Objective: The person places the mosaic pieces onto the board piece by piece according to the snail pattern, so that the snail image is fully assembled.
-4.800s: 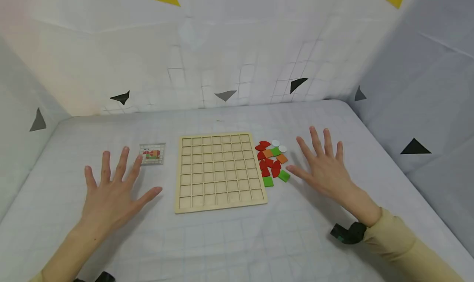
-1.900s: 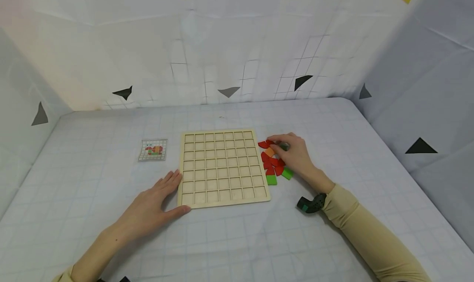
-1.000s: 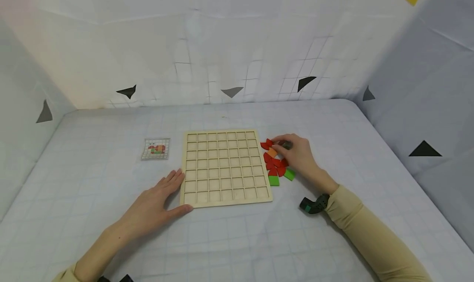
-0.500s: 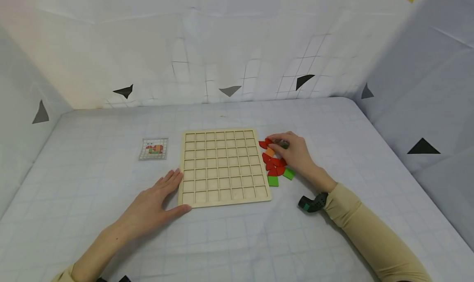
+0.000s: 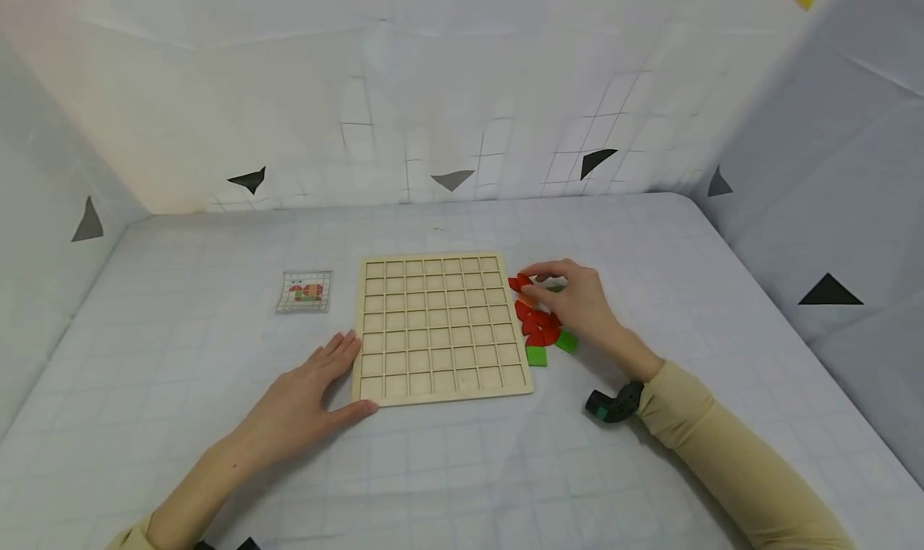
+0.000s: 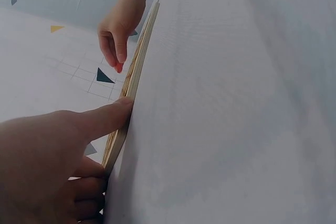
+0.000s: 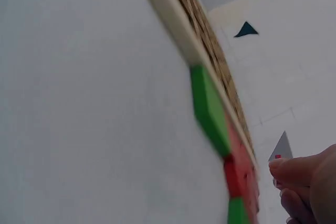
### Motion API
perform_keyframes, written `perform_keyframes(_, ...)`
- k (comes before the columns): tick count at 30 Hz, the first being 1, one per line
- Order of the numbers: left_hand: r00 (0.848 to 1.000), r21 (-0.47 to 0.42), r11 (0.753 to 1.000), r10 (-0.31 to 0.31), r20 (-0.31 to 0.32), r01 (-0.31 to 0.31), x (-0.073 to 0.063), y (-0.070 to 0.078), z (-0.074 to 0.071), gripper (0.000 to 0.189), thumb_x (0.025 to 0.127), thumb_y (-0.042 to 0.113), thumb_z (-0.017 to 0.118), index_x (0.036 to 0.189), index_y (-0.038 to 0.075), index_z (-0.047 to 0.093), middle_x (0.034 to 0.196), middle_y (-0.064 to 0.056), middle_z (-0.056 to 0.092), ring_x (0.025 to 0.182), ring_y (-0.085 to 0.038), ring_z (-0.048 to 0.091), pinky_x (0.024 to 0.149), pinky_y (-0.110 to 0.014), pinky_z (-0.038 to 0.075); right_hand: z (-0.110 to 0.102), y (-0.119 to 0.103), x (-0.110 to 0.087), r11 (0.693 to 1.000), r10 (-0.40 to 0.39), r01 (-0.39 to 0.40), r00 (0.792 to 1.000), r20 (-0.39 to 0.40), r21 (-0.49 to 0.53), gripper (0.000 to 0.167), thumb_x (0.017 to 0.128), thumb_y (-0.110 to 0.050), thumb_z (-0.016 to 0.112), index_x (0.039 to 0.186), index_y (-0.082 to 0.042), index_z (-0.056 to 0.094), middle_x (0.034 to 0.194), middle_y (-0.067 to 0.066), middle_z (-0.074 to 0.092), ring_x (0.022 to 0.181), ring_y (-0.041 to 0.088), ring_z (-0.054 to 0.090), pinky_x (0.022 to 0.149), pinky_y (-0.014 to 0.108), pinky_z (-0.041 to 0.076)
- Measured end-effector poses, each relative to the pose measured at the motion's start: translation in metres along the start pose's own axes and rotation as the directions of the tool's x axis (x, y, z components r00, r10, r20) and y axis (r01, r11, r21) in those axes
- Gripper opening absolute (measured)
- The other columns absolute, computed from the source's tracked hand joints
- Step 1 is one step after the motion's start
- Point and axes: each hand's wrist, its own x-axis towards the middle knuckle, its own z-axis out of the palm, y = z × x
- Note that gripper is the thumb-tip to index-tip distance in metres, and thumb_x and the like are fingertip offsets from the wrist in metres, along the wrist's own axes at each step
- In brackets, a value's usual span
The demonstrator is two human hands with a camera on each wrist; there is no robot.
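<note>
My left hand point(image 5: 292, 398) rests against the wooden grid board point(image 5: 442, 397), fingers laid along its left edge and thumb at the near left corner. In the left wrist view the thumb point(image 6: 107, 119) touches the board's side. My right hand point(image 5: 588, 301) is past the board's right edge, over a cluster of coloured tiles. Its thumb and fingertips pinch a small red tile, seen in the left wrist view as a red tip point(image 6: 119, 67). More red tiles point(image 5: 537, 325), green tiles point(image 5: 536, 356) and a partly covered orange tile lie beneath and in front of this hand.
A small square picture card point(image 5: 305, 292) with a coloured figure on a grid lies left of the board. The white cloth-covered table point(image 5: 462, 470) ends at a white backdrop with black and yellow triangle marks. A black wrist camera point(image 5: 613, 403) sits at the right wrist.
Both hands were spread above the table. The left has come to the board's edge, the right to the tiles. Lately the right fingers have shifted slightly with a red tile between them.
</note>
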Motion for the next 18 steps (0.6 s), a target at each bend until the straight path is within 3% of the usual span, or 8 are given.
perform_keyframes(4,1.000,0.001,1.000,0.000,0.002,0.000,-0.001,0.000,0.000,0.093,0.087,0.062,0.066,0.156,0.010,0.033,0.163,-0.007,0.029,0.150,-0.035,0.027,0.111,-0.064,0.033,0.001,-0.015,-0.002,0.999,-0.022,0.021,1.000,0.017,0.030,0.029,0.087,-0.022,0.080,0.115,-0.014,0.075,0.102,0.007,0.069,0.100,0.024,0.060,0.076,0.035,0.047)
perform_keyframes(11,1.000,0.001,1.000,0.005,0.000,-0.005,0.000,-0.001,0.001,0.094,0.087,0.064,0.065,0.157,0.011,0.032,0.164,-0.006,0.029,0.150,-0.035,0.027,0.111,-0.064,0.033,0.005,-0.038,0.006,0.989,-0.140,0.140,0.990,-0.003,0.041,0.022,0.086,-0.015,0.079,0.108,-0.011,0.076,0.093,0.005,0.074,0.094,0.027,0.063,0.080,0.045,0.048)
perform_keyframes(18,1.000,-0.003,1.000,0.005,0.004,-0.005,0.000,-0.001,0.001,0.094,0.086,0.065,0.065,0.156,0.011,0.033,0.163,-0.005,0.029,0.150,-0.035,0.027,0.111,-0.064,0.033,0.014,-0.053,0.013,0.985,-0.171,0.170,0.985,0.018,0.033,0.023,0.085,-0.015,0.081,0.107,-0.010,0.078,0.096,0.006,0.075,0.092,0.028,0.062,0.072,0.034,0.045)
